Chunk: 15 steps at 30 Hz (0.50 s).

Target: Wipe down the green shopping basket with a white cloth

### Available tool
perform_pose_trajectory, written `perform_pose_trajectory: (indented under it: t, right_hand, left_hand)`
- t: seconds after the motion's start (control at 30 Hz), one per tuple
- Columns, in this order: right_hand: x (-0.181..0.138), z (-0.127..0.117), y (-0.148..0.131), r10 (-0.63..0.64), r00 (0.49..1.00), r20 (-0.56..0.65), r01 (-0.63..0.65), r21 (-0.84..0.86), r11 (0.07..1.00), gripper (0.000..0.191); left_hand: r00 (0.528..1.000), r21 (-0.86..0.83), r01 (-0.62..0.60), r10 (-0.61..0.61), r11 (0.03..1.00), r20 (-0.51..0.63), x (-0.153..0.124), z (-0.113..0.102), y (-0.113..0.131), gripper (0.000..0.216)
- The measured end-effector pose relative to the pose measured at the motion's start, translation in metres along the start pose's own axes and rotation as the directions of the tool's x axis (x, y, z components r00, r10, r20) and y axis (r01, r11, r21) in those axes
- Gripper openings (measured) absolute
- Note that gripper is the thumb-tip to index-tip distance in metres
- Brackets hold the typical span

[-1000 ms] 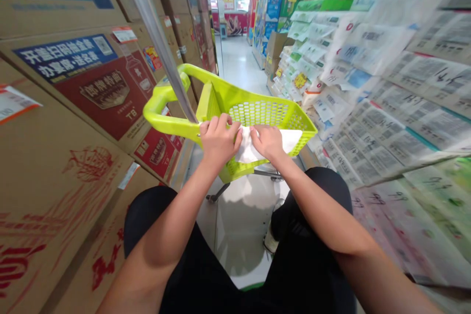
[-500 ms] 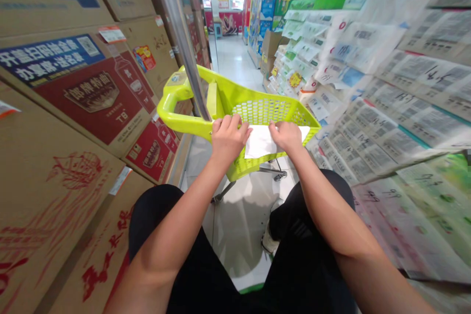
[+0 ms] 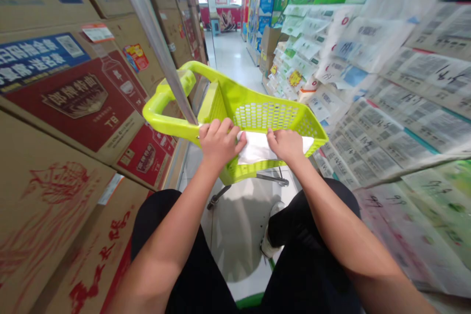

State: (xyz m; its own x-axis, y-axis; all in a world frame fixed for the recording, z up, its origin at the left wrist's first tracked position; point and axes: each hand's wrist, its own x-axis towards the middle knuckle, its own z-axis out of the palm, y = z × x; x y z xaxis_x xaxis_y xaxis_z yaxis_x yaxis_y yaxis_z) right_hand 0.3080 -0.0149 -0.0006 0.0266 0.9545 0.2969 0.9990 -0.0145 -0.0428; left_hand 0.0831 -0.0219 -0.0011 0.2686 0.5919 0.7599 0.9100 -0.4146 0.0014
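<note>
A lime-green shopping cart (image 3: pixel 257 113) stands in the aisle right in front of me. My left hand (image 3: pixel 218 142) is closed over its near rim and pinches the left end of a white sheet of paper (image 3: pixel 255 147). My right hand (image 3: pixel 286 144) grips the same paper toward its right side, fingers curled over the rim. The paper lies across the cart's near edge. My black-clad knees (image 3: pixel 206 255) are below.
Stacked cardboard cartons (image 3: pixel 73 108) with red and blue labels fill the left side, with a metal post (image 3: pixel 154 39) in front of them. Shelves of white and green packets (image 3: pixel 386 83) line the right. A tiled aisle floor (image 3: pixel 235 59) runs ahead to further displays.
The cart and both hands shifted slightly left and nearer; the view dipped a little. Both hands stay on the paper at the cart's rim.
</note>
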Motion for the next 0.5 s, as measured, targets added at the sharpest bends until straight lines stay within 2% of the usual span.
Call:
perform_pose_trajectory:
  t: [0.13,0.23,0.37,0.5]
  right_hand:
    - [0.003,-0.009,-0.010,-0.068,0.990,0.124,0.069,-0.002,0.998,0.068]
    - [0.009,-0.015,-0.017,-0.086,0.975,0.203,0.086,0.009,0.996,0.069]
    - [0.018,-0.018,-0.020,-0.087,0.971,0.221,0.091,-0.009,0.996,0.066]
    - [0.024,-0.012,-0.013,-0.091,0.971,0.219,0.099,-0.025,0.995,0.063]
  left_hand:
    - [0.998,0.010,0.034,-0.033,0.999,-0.044,-0.002,0.004,-0.015,0.030]
    - [0.996,0.030,0.016,-0.014,0.999,-0.085,0.002,0.004,-0.019,0.025]
    - [0.978,0.042,-0.009,0.018,0.999,-0.207,0.012,0.009,-0.019,0.020]
    - [0.987,-0.011,0.019,-0.021,1.000,-0.160,0.021,0.025,-0.020,0.021]
